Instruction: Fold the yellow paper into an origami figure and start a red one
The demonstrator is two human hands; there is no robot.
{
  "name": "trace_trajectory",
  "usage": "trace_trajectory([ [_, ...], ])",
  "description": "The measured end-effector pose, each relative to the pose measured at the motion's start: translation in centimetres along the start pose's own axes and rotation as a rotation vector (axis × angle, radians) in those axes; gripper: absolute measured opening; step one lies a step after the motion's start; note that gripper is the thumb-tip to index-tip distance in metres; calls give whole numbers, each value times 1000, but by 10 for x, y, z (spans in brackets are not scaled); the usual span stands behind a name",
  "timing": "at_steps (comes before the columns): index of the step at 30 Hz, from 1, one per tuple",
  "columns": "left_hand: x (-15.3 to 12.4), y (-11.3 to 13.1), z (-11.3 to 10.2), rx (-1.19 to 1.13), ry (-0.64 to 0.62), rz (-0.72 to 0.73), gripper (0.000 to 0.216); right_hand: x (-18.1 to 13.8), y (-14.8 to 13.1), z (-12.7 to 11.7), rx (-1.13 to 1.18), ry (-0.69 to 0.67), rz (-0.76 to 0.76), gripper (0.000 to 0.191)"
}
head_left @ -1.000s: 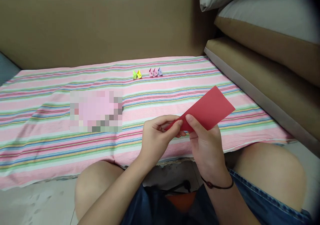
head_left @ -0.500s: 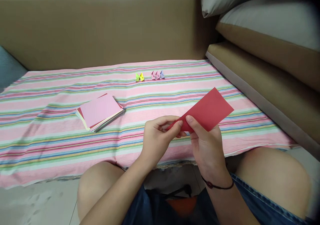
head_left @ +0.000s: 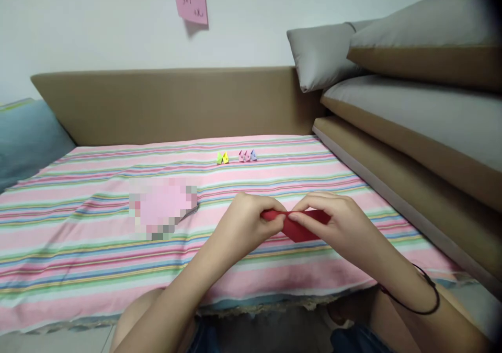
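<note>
A red paper [head_left: 300, 226] is held between both hands just above the striped sheet [head_left: 78, 248]. My left hand [head_left: 247, 225] pinches its left end with curled fingers. My right hand [head_left: 339, 222] pinches the top edge, thumb and fingers pressed together, with a dark band on the wrist. Most of the paper is hidden behind the fingers. A stack of coloured paper sheets [head_left: 162, 209], pink on top, lies to the left of my hands.
Several small folded paper pieces, yellow-green [head_left: 222, 158] and pink-purple [head_left: 247, 156], sit in a row near the back. Tan cushions [head_left: 411, 133] are stacked on the right, a grey pillow [head_left: 321, 55] behind. A pink note [head_left: 190, 0] hangs on the wall.
The red paper has gone from a raised flat sheet to a narrow folded shape low between both hands. My right hand turned over on top of it. The view tilted upward.
</note>
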State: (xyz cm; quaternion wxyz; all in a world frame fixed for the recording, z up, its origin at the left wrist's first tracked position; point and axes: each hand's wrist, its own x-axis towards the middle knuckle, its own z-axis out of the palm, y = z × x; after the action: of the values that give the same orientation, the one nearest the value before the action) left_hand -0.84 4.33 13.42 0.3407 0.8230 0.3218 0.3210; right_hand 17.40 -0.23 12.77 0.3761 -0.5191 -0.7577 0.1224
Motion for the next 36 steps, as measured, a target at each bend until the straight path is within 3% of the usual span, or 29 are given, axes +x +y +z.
trace_trajectory([
  [4,7,12,-3,-430,165,-208,23,5,-12,-13,159,45,114,20],
  [7,9,13,2,-590,281,-253,14,6,-21,-16,215,60,205,21],
  [11,6,13,8,-647,325,-283,14,4,-22,-11,204,135,197,17],
  [18,4,14,5,-631,335,-209,16,-1,-11,-4,82,242,54,10],
  [24,9,8,15,-808,394,-196,9,-1,-13,3,54,287,-33,8],
  [36,10,2,31,-965,445,-285,11,-3,-5,18,157,324,24,9],
])
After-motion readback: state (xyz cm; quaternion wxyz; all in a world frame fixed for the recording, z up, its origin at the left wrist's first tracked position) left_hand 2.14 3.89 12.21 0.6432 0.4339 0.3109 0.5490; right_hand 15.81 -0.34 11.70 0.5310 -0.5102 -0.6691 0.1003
